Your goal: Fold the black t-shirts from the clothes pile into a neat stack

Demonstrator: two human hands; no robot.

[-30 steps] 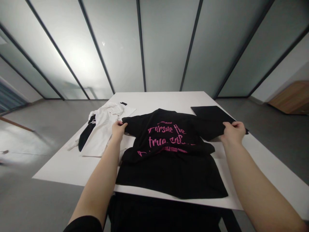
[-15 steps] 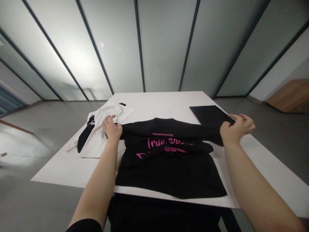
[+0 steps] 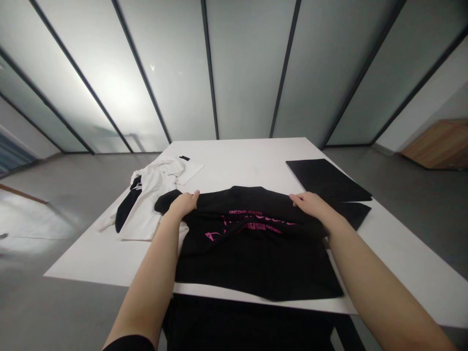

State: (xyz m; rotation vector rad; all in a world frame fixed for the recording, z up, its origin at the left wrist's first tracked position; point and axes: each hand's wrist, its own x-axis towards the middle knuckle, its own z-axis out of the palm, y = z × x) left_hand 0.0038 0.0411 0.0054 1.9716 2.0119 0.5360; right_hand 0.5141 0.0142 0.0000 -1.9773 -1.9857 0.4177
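A black T-shirt [image 3: 256, 263] with pink lettering lies spread on the white table in front of me, its hem near the front edge. My left hand [image 3: 184, 204] is closed on its far left shoulder, and the left sleeve hangs out beyond my fingers. At the opposite shoulder my right hand [image 3: 309, 202] pinches the cloth, with the right sleeve partly hidden beneath my wrist. Between both hands the collar edge is lifted a little, and a fold covers part of the lettering.
White clothes [image 3: 157, 180] lie heaped at the left of the table [image 3: 234, 156], with a dark piece [image 3: 127, 209] among them. A flat black board [image 3: 325, 178] rests at the right, another dark flat piece [image 3: 353, 213] near it. Frosted glass panels stand behind.
Both hands have moved inward from the sleeve ends to the shoulders and now grip there. The collar edge has come slightly nearer to me, and the black board at right is more exposed.
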